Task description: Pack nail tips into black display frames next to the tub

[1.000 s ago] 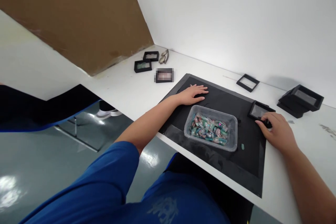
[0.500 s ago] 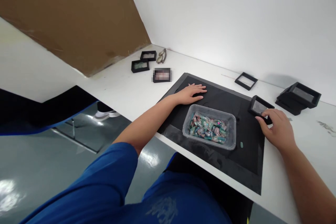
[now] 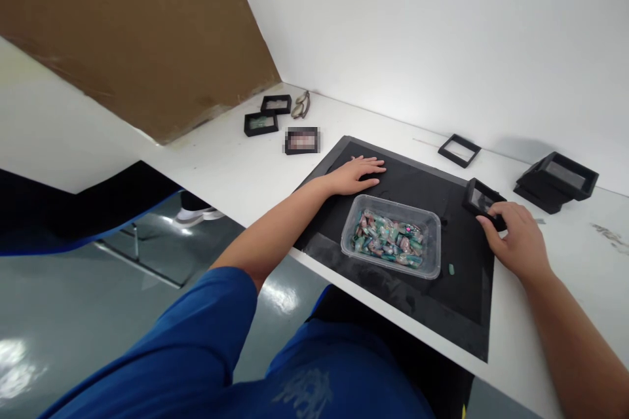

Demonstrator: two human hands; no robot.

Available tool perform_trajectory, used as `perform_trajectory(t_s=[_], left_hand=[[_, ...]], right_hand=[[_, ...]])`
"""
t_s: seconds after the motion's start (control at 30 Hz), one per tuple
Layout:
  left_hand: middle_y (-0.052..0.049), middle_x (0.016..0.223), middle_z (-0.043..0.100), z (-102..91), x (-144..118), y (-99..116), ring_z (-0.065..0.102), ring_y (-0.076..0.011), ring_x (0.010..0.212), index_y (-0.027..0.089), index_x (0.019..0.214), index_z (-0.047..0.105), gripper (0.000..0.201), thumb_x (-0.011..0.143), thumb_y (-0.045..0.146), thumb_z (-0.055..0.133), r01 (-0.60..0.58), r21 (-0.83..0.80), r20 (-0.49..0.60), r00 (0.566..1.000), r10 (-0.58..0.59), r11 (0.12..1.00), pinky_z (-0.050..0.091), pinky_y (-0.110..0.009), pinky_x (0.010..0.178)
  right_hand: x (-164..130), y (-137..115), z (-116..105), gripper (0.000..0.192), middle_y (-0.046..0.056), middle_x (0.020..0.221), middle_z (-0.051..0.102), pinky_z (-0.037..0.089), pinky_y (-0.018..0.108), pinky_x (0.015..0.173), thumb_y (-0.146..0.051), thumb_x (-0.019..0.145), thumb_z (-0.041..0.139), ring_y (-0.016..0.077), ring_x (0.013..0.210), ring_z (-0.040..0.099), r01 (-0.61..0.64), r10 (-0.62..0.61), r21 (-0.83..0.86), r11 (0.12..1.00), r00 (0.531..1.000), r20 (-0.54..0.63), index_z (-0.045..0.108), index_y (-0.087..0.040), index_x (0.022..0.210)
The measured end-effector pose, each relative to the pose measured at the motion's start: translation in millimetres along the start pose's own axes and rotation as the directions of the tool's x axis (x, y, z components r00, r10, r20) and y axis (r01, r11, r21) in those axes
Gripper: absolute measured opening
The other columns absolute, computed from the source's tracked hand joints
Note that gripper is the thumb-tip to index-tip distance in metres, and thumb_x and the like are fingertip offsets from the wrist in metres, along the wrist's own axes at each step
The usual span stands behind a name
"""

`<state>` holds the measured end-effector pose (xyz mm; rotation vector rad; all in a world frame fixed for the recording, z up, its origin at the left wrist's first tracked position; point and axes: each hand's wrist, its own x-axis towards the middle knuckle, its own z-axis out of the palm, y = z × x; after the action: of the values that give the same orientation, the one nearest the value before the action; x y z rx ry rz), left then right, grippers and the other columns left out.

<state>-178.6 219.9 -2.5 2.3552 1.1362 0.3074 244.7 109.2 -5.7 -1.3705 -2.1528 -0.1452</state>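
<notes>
My left hand (image 3: 356, 175) lies flat on the black mat (image 3: 407, 177), fingers spread, with nothing in it. At the mat's right edge, my right hand (image 3: 515, 236) has its thumb and fingers closed on the near right corner of a small black display frame (image 3: 474, 196) with a clear window. Part of that frame is hidden behind the fingers. Between my hands stands a clear plastic tub (image 3: 431, 262) full of glossy green, teal and pinkish pieces that look like press-on nails. One small green piece (image 3: 451, 269) lies on the mat, right of the tub.
Another black frame (image 3: 458, 150) lies behind the mat. Stacked black frames (image 3: 557, 180) stand at the right by the wall. At the far left are several black frames (image 3: 261, 123), some with pieces inside, and a pair of metal-looking tools (image 3: 301, 105).
My right hand has shifted slightly left, and the frame under it sits at a slightly different angle. My left hand and the tub have stayed in place.
</notes>
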Motion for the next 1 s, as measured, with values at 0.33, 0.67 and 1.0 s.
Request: perform_trajectory(t_s=[0.33,0.67,1.0], left_hand=[[-0.011,0.143,0.068,-22.1,-17.5,37.4,0.068,-0.0238,0.126,0.023,0.139,0.065,0.050,0.100,0.054,0.058,-0.197,-0.303,-0.456,0.889,0.040,0.932,0.054,-0.045,0.115],[0.003,0.085,0.076,-37.8,-27.6,198.4,0.074,-0.0135,0.082,0.030,0.102,0.070,0.017,0.093,0.043,0.073,-0.612,-0.046,-0.304,0.761,0.573,0.789,0.059,-0.025,0.070],[0.005,0.076,0.066,-4.3,-29.8,190.8,0.064,-0.0074,0.066,0.025,0.081,0.046,0.025,0.094,0.018,0.066,-0.702,0.179,-0.729,0.376,0.572,0.690,0.055,-0.021,0.064]], right_hand=[[1.4,-56.6,-23.3,0.023,0.003,0.086,0.057,0.044,0.037,0.069,-0.045,0.101,0.065,0.0209,0.076,0.054,-0.228,0.269,0.618,0.752,0.963,0.027,0.058,-0.025,0.092],[36.2,-122.9,-92.6,0.026,0.001,0.076,0.053,0.038,0.032,0.052,-0.048,0.105,0.061,0.0168,0.062,0.046,-0.249,-0.105,0.879,0.406,0.943,0.315,0.063,-0.026,0.091],[30.6,-127.1,-53.8,0.033,0.004,0.090,0.059,0.042,0.034,0.063,-0.057,0.104,0.059,0.0196,0.076,0.053,-0.144,0.273,0.893,0.425,0.962,0.025,0.067,-0.026,0.099]])
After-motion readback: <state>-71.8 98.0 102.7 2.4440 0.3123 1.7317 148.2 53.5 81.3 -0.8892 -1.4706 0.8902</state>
